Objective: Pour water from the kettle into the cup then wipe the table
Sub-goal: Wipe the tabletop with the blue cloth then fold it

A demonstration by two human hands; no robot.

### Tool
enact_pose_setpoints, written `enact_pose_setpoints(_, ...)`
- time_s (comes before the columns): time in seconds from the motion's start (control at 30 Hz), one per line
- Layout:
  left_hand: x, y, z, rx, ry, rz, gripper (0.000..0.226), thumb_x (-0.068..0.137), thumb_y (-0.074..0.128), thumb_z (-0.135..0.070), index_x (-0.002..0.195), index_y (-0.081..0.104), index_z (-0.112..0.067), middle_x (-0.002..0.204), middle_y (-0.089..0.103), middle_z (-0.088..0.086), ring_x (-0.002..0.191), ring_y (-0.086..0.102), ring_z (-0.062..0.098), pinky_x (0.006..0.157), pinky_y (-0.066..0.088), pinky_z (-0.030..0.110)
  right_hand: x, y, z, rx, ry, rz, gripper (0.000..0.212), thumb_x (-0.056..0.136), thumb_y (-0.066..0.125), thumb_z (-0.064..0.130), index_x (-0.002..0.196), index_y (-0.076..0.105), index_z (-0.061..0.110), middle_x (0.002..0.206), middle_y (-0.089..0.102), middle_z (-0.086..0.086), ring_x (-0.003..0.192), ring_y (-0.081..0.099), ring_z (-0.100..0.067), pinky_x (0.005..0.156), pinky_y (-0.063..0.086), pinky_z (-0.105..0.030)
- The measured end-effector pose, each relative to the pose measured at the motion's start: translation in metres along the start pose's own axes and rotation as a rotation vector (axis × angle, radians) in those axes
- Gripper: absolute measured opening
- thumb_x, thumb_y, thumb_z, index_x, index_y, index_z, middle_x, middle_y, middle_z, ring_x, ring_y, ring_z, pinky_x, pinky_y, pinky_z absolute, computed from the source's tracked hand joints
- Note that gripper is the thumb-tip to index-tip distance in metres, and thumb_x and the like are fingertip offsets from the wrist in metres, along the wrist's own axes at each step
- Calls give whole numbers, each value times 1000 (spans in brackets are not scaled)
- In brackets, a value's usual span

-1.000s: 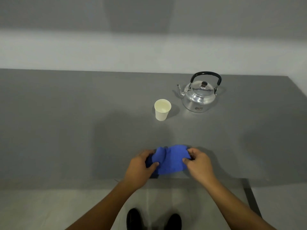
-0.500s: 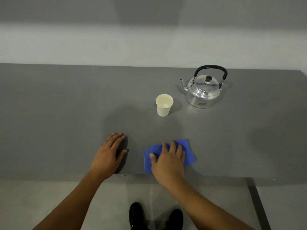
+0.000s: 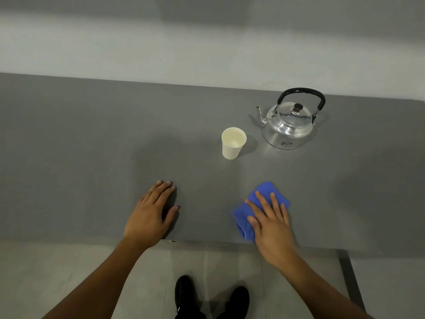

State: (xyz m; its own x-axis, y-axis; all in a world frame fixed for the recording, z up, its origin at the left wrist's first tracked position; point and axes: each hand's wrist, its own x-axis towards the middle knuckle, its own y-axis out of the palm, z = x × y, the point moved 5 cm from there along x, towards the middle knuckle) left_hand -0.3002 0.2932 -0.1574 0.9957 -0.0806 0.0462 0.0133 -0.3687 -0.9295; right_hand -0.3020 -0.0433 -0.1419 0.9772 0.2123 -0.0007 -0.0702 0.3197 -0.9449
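The blue cloth [image 3: 262, 204] is pressed flat against the grey surface [image 3: 92, 146] under the right hand [image 3: 270, 221], whose fingers [image 3: 261, 199] are spread open across it; the cloth is not gripped, only held down by the palm. Compared with half a second ago, the cloth and right hand are found further to the right along the near edge, and the cloth is bunched up more, with a fold sticking out beyond the fingertips and another by the thumb. One second ago the cloth was held between both hands. The left hand [image 3: 149, 215] is laid palm-down on the bare surface, fingers loosely extended and close together, well apart from the cloth, much as it was half a second ago. Beyond the right hand, the paper cup [image 3: 232, 143] is seen upright, liquid visible inside. Just to the right of the cup and a little further off, the metal kettle [image 3: 288, 125] is set down with its lid on, handle raised and spout turned toward the cup. Neither has been shifted. Black shoes [image 3: 184, 293] are seen on the floor below the surface edge.
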Motion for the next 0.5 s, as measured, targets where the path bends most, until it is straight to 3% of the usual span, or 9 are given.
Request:
enact_pose_setpoints(0.13, 0, 1, 1, 8, 0, 13, 64, 102, 30, -63, 156, 34, -28, 165, 29, -12, 157, 12, 7, 124, 23, 36, 35, 15, 29, 23, 61, 18, 47, 107, 38, 37, 154, 39, 30, 168, 20, 5, 156, 0, -27, 126, -1, -42)
enact_pose_setpoints(0.27, 0, 1, 1, 10, 1, 22, 64, 102, 30, -63, 156, 32, -29, 166, 27, -12, 157, 11, 7, 124, 19, 35, 9, 22, 64, 69, -150, 66, 44, 104, 49, 33, 147, 52, 24, 162, 35, 4, 154, 16, -31, 124, 12, -47)
enact_pose_setpoints(0.37, 0, 0, 0, 14, 6, 20, 64, 103, 30, -62, 156, 33, -28, 166, 27, -12, 157, 10, 8, 125, 21, 37, -19, 8, 40, 157, -229, 111, 45, 103, 44, 36, 145, 54, 27, 159, 39, 10, 155, 19, -18, 123, 12, -40)
enact_pose_setpoints(0.43, -1, -1, -1, 31, 17, 10, 63, 103, 30, -60, 156, 34, -27, 166, 29, -10, 157, 13, 10, 126, 17, 37, -24, -7, 7, 201, -157, 96, 46, 103, 48, 34, 148, 49, 27, 159, 37, 12, 154, 17, -8, 124, 16, -39)
enact_pose_setpoints(0.5, 0, -2, -3, 42, 26, 2, 62, 103, 31, -59, 155, 36, -26, 165, 31, -9, 157, 14, 10, 128, 11, 34, -13, -18, -24, 209, -20, 65, 52, 101, 57, 30, 151, 45, 25, 160, 35, 9, 153, 18, -9, 123, 23, -43)
